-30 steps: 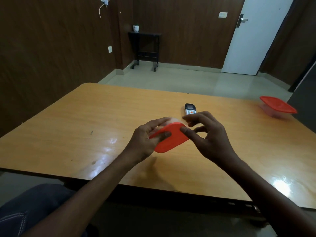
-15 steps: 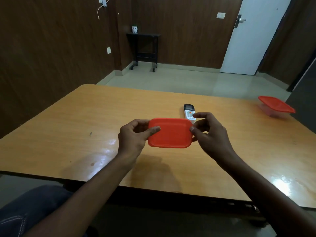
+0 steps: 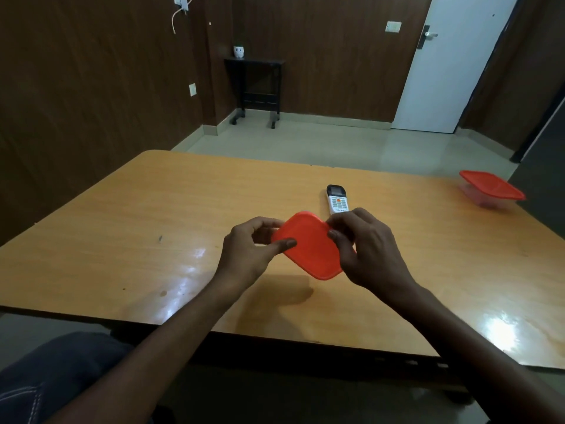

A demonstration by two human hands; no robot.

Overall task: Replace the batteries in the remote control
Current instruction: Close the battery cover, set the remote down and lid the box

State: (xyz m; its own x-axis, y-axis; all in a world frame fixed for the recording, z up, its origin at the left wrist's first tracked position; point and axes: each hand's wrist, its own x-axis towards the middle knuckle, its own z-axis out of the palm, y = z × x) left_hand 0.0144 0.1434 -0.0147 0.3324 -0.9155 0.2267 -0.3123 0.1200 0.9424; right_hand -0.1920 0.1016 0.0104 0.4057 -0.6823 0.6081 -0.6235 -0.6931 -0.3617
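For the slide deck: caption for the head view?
Both hands, left and right, hold an orange-lidded plastic container above the wooden table, white remote control behind.

Remote (image 3: 337, 201) — red lid (image 3: 310, 244) blocks approach.

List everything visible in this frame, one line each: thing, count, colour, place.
Lidded container: 1, orange lid, held over the table's near middle.
Remote control: 1, white with dark screen, on the table beyond the hands.
Second container: 1, orange lid, clear base, far right of table.
Table: 1, light wood.
Side table: 1, dark, against the far wall.
Door: 1, white, right rear.
Left hand, right hand: both gripping the lidded container.
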